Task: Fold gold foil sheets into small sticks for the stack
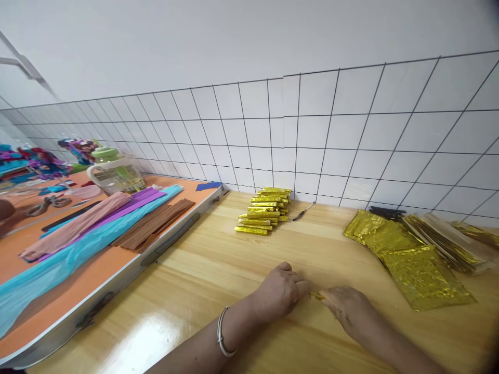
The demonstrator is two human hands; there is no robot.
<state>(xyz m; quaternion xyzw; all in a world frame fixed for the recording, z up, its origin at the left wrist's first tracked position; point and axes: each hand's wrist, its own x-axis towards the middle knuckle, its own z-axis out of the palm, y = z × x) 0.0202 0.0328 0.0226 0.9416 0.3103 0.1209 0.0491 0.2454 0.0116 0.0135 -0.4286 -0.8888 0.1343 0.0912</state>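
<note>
Low over the wooden table, my left hand [281, 292], with a silver bracelet on its wrist, has its fingers curled closed. My right hand [346, 310] faces it, thumb and fingers pinched together. Between the two hands shows a short bit of a narrow gold foil roll [316, 296]; the rest is covered by my fingers. Beyond my left hand lies a stack of gold foil rolls [268, 210]. To the right of my right hand are flat sheets of gold foil [427, 275], overlapping and crinkled.
A pen [304, 211] lies near the tiled wall [312, 130]. Long paper strips [93, 236], scissors [49, 205] and a green-lidded jug [117, 171] are on the orange table [113, 259] at left, whose raised edge borders the wooden table [187, 296]. A plastic packet [448, 241] sits far right.
</note>
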